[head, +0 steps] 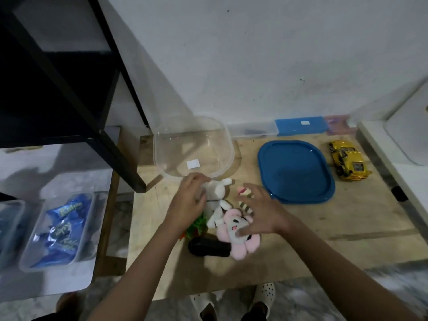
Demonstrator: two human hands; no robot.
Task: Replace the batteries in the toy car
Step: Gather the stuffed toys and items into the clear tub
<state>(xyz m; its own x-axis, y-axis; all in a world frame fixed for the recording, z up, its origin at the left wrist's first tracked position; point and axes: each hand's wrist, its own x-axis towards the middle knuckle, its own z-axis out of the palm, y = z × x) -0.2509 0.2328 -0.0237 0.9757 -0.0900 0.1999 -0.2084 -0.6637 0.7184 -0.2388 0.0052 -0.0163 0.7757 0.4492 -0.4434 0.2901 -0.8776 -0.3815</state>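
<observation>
A yellow toy car (349,163) lies on the wooden table (347,218) at the far right, away from both hands. In the middle of the table sits a heap of small toys: a white plush rabbit (218,191), a pink plush (234,230), a green item (196,225) and a black oblong object (209,246). My left hand (188,200) rests on the white rabbit with its fingers curved over it. My right hand (259,214) is spread over the pink plush, fingers straight, thumb touching its face.
An empty clear plastic tub (193,147) stands behind the toys. Its blue lid (295,170) lies to the right, between the heap and the car. A black shelf frame (97,112) rises at the left. Bins with blue packets (60,230) sit on the floor.
</observation>
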